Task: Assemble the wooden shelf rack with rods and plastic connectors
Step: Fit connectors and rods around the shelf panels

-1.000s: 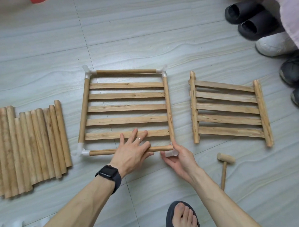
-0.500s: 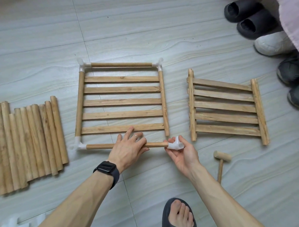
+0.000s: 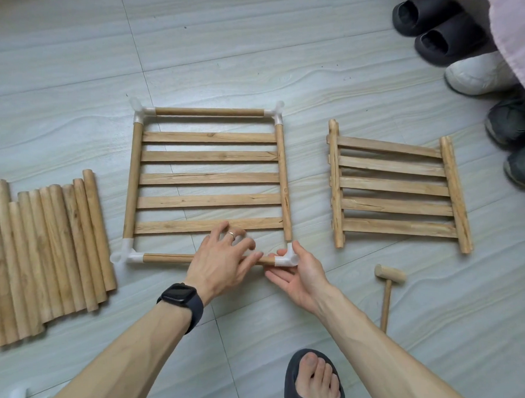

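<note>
Left hand (image 3: 222,257) presses flat on our near rod (image 3: 168,258); right hand (image 3: 303,275) pinches the connector (image 3: 287,259) at 5 o'clock of the frame (image 3: 208,178), on the floor (image 3: 261,63). We should align its socket w/ the side rod (image 3: 283,181), then push straight.

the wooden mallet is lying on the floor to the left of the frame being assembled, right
No. The head view shows the wooden mallet lying on the floor to the right of the frame being assembled, near the right hand that pinches the white connector.
</note>
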Tool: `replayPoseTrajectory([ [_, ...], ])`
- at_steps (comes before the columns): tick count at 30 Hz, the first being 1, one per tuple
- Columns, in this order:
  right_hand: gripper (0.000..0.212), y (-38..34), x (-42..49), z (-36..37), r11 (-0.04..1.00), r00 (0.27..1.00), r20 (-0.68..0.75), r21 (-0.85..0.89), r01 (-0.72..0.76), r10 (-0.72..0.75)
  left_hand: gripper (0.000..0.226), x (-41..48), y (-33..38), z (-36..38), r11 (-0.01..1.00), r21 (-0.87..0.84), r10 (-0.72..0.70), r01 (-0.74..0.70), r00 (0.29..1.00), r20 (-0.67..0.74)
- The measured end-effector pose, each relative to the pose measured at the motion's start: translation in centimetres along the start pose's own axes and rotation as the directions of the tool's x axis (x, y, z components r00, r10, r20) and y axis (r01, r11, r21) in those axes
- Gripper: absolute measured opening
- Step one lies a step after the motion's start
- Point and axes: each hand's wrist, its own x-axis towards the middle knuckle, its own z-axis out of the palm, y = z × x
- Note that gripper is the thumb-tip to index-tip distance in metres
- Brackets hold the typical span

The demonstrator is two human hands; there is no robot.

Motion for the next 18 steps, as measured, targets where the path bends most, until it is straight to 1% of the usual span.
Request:
replayPoseTrajectory([
  [2,0.035,0.2,0.1,0.0,0.999,0.999,-0.046,-0.043,-0.006,0.004,0.043,0.8,-0.2,-0.5,0.999,-0.015,-0.039,0.038,0.995,-0.089],
  [5,0.034,0.0,0.4,-0.1,0.998,0.994,-0.109,-0.062,0.001,-0.008,0.041,2.1,-0.7,-0.7,0.989,0.079,-0.116,0.123,0.989,-0.089],
  [7,0.033,-0.4,0.5,-0.2,0.997,0.994,-0.106,-0.081,-0.004,-0.005,0.033,2.8,-0.5,-0.7,0.981,0.133,-0.128,0.142,0.986,-0.104],
  [10,0.032,-1.0,0.7,-0.7,0.995,0.999,-0.046,-0.1,-0.029,0.025,0.019,3.7,-0.1,-0.8,0.977,0.136,-0.147,0.167,0.978,-0.146],
  [15,0.034,-1.1,0.9,-2.2,0.999,0.996,0.084,-0.031,-0.022,0.025,0.016,3.6,-0.3,-0.8,0.989,0.082,-0.112,0.125,0.983,-0.143],
  [18,0.029,-0.9,1.0,-2.7,0.999,0.991,0.133,-0.026,-0.03,0.033,0.017,3.2,-0.3,-0.9,0.996,-0.006,-0.092,0.092,0.989,-0.112],
])
